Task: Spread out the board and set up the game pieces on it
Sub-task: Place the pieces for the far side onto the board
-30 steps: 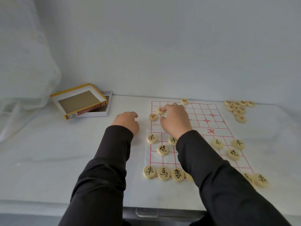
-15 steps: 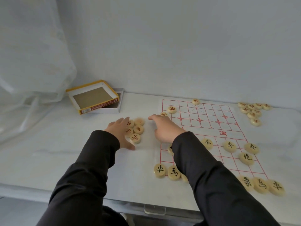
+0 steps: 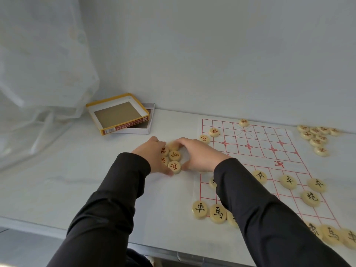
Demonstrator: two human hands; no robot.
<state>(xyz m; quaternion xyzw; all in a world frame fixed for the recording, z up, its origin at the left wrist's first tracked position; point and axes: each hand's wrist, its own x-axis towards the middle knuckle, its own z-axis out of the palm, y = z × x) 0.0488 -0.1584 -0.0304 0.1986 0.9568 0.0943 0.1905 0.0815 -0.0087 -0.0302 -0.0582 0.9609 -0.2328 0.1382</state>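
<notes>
Both hands curl in toward each other around a cluster of red-marked pieces on the counter, just left of the board. The left hand cups the cluster's left side, with its thumb touching the nearest piece. The right hand closes the right side, its fingertips at a blurred piece on the far edge; I cannot tell whether any piece is lifted. The board, a sheet with a red grid, lies flat. Black-marked pieces stand on its near half and along its near edge. Three red-marked pieces sit near its far left corner and far edge. A loose pile of pieces lies off the board's far right corner. An open box with a yellow-edged lid rests by the wall.
</notes>
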